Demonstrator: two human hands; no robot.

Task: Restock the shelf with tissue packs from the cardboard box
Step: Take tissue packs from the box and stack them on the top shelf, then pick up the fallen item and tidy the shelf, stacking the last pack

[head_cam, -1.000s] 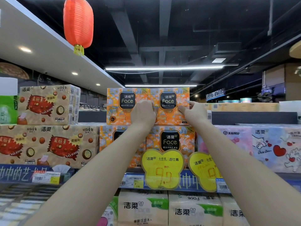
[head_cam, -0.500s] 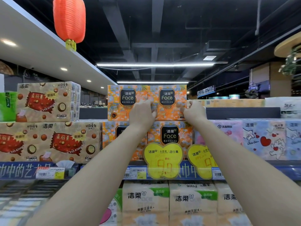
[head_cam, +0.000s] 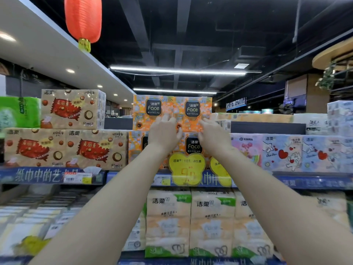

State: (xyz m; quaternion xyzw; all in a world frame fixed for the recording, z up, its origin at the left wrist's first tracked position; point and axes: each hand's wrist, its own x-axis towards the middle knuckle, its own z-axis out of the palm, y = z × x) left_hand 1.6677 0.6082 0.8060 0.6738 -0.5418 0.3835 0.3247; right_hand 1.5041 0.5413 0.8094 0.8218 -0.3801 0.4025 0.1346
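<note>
Top shelf (head_cam: 315,181) packed edge to edge: brown chocolate-print packs (head_cam: 65,148) stacked on the left, pastel heart-print packs (head_cam: 298,152) on the right, orange Face tissue packs (head_cam: 172,111) two rows high in the middle above yellow price tags (head_cam: 186,166). Both arms up in front of that orange stack, left hand (head_cam: 165,131) and right hand (head_cam: 214,134) just off the lower edge of the top row. Fingers (head_cam: 168,118) spread loose on both hands, gripping nothing, possibly brushing the wrapper, hard to tell through the blur.
</note>
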